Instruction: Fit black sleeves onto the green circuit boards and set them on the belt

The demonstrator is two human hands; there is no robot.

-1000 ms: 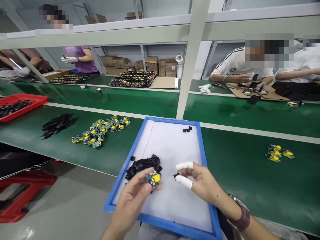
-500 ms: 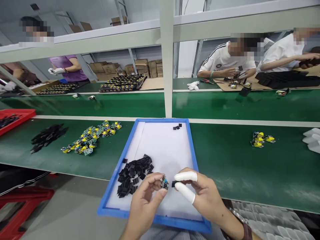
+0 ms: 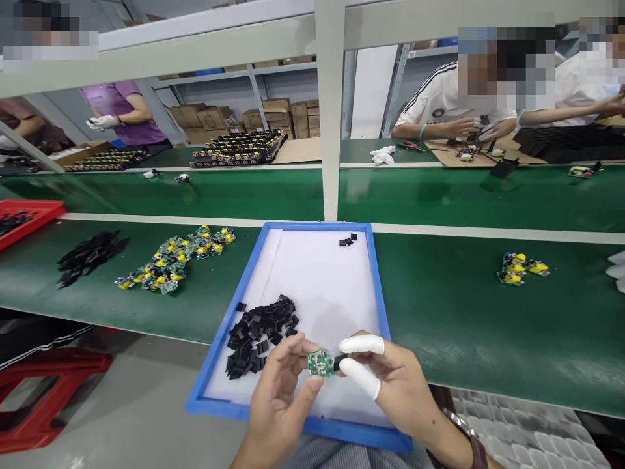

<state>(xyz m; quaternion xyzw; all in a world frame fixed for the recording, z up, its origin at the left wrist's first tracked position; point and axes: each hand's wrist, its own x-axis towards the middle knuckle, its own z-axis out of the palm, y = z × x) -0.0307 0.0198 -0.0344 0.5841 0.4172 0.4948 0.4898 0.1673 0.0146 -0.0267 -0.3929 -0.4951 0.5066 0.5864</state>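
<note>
My left hand [image 3: 280,394] pinches a small green circuit board [image 3: 320,363] over the near end of a blue-rimmed white tray [image 3: 222,355]. My right hand [image 3: 390,384], with white finger cots on thumb and forefinger, pinches a small black part [image 3: 336,362] right against the board's right edge. A heap of the same black parts [image 3: 257,332] lies on the tray just left of my hands. A few more black parts [image 3: 347,240] sit at the tray's far end.
On the green bench lie a pile of yellow-and-green boards [image 3: 173,258] and black pieces [image 3: 88,254] at left, a red tray [image 3: 27,218] far left, a few boards [image 3: 520,268] at right. A white post [image 3: 331,117] rises behind the tray. People work across the belt.
The board in my left hand has turned so its green flat side faces me. My right hand's black part has closed in against the board. The view has tilted slightly.
</note>
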